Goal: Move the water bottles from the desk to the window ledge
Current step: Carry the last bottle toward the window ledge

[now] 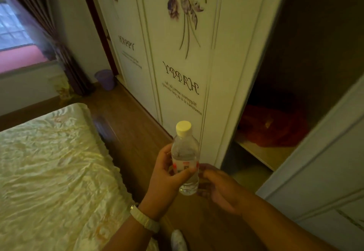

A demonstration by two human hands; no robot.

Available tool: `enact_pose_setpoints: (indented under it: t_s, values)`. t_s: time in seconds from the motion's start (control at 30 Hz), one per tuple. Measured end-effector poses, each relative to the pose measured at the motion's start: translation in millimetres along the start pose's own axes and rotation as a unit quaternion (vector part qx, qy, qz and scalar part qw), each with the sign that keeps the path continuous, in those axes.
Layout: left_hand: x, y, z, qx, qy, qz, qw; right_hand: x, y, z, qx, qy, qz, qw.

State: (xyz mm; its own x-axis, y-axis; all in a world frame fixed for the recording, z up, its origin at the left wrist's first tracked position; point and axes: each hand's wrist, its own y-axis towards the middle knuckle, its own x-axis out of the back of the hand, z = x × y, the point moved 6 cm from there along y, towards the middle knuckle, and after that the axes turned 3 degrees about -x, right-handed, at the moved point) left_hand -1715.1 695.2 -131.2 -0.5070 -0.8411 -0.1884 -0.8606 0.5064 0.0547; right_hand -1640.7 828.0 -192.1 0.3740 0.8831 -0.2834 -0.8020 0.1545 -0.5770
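Observation:
A small clear water bottle (184, 153) with a pale cap and a red-and-white label stands upright in front of me, held in my left hand (167, 174), whose thumb and fingers wrap its lower half. My right hand (218, 187) sits just right of the bottle's base, fingers loosely curled beside it; whether they touch the bottle is unclear. The window ledge (27, 67) lies at the far left under a bright window. The desk is out of view.
A bed with a shiny cream cover (49, 172) fills the lower left. A strip of wooden floor (126, 116) runs between the bed and a white flowered wardrobe (177, 53), whose right side stands open. A purple bin (105, 79) and a dark curtain (65, 59) stand near the window.

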Motion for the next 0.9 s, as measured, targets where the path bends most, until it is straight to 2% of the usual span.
enact_pose_setpoints:
  t_s: [0.3, 0.53, 0.73, 0.9]
  values:
    - [74, 134, -30, -0.038, -0.010, -0.027, 0.999, -69, 112, 101, 0.021, 0.003, 0.030, 0.999]
    - [138, 195, -54, -0.078, -0.002, -0.091, 0.993, -134, 180, 151, 0.030, -0.045, 0.102, 0.993]
    - [192, 251, -57, -0.085, 0.028, -0.148, 0.985, -174, 252, 177, 0.011, -0.068, 0.140, 0.988]
    - [234, 322, -56, -0.079, 0.060, -0.167, 0.981, -206, 327, 214, 0.000, -0.079, 0.173, 0.982]
